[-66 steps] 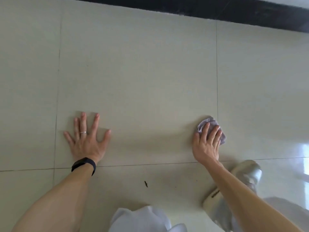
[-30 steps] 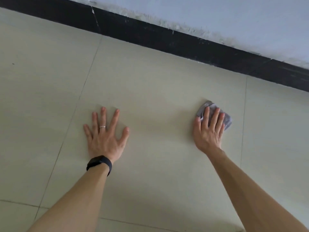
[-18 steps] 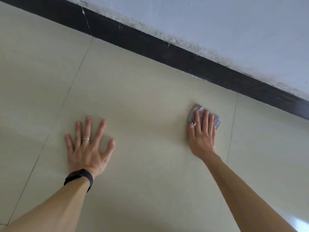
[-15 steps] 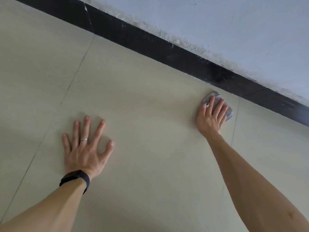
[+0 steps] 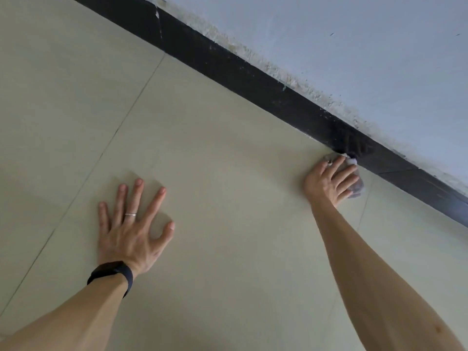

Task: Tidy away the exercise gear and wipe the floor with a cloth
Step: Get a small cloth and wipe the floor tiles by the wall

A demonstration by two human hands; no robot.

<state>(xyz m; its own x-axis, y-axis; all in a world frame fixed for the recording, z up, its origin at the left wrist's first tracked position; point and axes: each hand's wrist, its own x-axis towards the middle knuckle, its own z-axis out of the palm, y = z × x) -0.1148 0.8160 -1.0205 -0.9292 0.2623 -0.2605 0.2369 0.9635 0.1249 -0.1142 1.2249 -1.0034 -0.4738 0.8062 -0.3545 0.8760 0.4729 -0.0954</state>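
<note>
A small grey-lilac cloth (image 5: 356,186) lies crumpled on the pale tiled floor (image 5: 228,173), right at the foot of the black skirting board. My right hand (image 5: 330,182) presses down on it with fingers stretched over the cloth, arm reaching far forward. My left hand (image 5: 133,230) lies flat on the tile with fingers spread, a ring on one finger and a black band on the wrist. No exercise gear is in view.
The black skirting board (image 5: 253,79) runs diagonally from the top left to the right edge, with a pale grey wall (image 5: 354,46) above it. Tile joints cross the floor left of my left hand and under the right arm.
My right hand has slid the cloth forward across the tile until it meets the skirting board. My left hand has stayed planted on the floor. The view has tilted up towards the wall.
</note>
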